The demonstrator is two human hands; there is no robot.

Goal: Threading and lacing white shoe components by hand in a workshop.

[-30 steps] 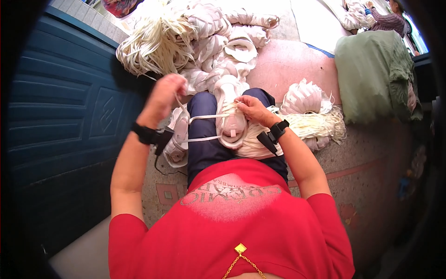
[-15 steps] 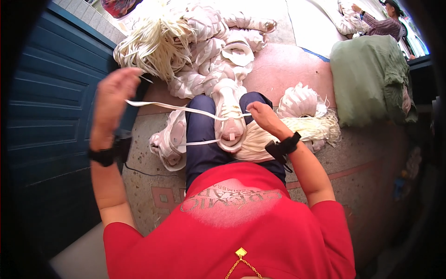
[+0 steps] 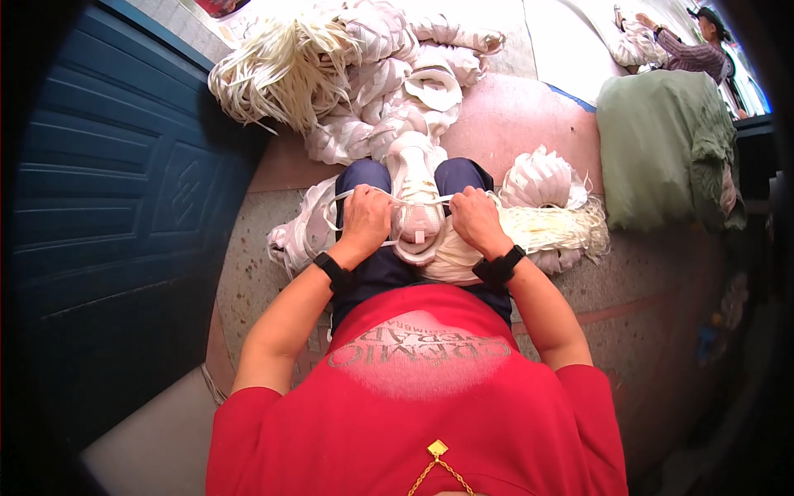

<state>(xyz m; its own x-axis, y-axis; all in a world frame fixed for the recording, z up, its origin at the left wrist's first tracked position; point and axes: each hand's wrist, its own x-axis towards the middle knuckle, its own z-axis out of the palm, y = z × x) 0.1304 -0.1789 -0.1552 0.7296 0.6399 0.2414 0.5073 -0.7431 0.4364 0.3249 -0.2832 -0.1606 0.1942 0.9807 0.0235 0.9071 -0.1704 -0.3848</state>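
A pale pink and white sneaker upper point(image 3: 416, 217) lies between my knees, with a white shoelace point(image 3: 411, 201) threaded across it. My left hand point(image 3: 367, 217) is closed around the lace at the upper's left side, and a loop of lace hangs out beyond its fingers. On the opposite side, my right hand point(image 3: 477, 217) pinches the lace close to the upper's edge. Between the two hands the lace runs nearly straight over the upper. The exact fingertips are partly hidden by the backs of both hands.
A heap of pink-white uppers point(image 3: 372, 91) and a bundle of cream laces point(image 3: 277, 74) lie ahead. More laces point(image 3: 562, 230) spread to my right, beside a rolled upper bundle point(image 3: 542, 180). A green sack point(image 3: 657, 149) stands far right; a blue door point(image 3: 107, 190) is left. Another person point(image 3: 695, 51) sits beyond.
My left hand has come down and right from the raised, outstretched position, bringing the lace in beside the upper. My right hand has moved slightly lower, still on its lace.
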